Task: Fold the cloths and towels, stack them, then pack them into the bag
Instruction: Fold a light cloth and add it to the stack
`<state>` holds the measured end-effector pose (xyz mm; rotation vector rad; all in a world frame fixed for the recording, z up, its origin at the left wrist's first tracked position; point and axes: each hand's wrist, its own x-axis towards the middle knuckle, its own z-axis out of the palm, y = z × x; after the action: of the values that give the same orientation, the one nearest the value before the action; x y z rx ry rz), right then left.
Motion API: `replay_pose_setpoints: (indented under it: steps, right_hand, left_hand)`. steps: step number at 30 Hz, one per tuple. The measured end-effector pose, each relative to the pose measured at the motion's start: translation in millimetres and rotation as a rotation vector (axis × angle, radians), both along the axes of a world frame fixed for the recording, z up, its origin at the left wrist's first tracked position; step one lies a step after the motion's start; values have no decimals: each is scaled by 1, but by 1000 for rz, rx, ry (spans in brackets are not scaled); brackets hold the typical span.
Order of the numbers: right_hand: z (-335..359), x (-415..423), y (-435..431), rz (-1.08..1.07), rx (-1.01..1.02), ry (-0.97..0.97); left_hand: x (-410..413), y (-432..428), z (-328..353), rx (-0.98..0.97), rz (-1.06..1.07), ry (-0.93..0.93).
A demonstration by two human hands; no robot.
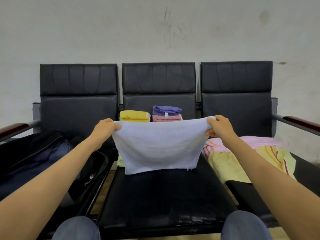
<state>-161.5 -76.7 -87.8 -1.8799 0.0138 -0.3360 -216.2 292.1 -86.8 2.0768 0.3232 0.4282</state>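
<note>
from my head camera i see my left hand [104,126] and my right hand [219,125] raised over the middle seat [164,193] of a black padded three-seat bench. between them they hold a pale bluish-white terry towel [159,146] stretched out. each hand pinches one top corner. the left fingers and thumb are curled round the left corner, and the right ones are bunched on the right corner. the towel hangs flat above the middle seat, its top edge sagging slightly. its lower edge is close to the cushion, and i cannot tell whether it touches.

behind the towel, at the back of the middle seat against the backrest, sits a folded yellow cloth [135,116]. just right of it is a small stack, a folded purple cloth [166,110] with a white label lying on a folded pink towel [167,118].

on the seat to the left of the middle seat lies a dark navy and black fabric bag [43,158], with a zip line and a white logo on its near flap. on the seat to the right is an unfolded heap. a pink towel [256,141] lies on the far side and a pale yellow towel with orange-red stripes [233,163] lies nearer me. a strip of pale yellow-green cloth [120,161] peeks out behind the hanging towel's lower left corner.

my knees in blue-grey trousers [78,227] are at the near edge of the middle seat.
</note>
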Motion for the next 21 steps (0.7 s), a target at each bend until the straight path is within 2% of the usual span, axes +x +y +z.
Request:
replay_pose_setpoints:
  steps: [4, 6, 9, 13, 21]
  right_hand:
    - [-25, -2, -6, 11, -204, 164]
    - [-45, -1, -5, 45, -260, 335]
    - [-80, 2, -6, 115, -393, 525]
    - [-123, 11, -6, 198, -513, 657]
    - [-155, 52, 7, 144, -528, 601]
  left_hand:
    - [-9, 6, -30, -146, -153, 252]
    - [-17, 4, -54, -147, -252, 386]
    - [-18, 0, -96, -142, -261, 507]
    - [-4, -8, -143, -200, -232, 544]
    - [42, -7, -183, -303, -121, 451]
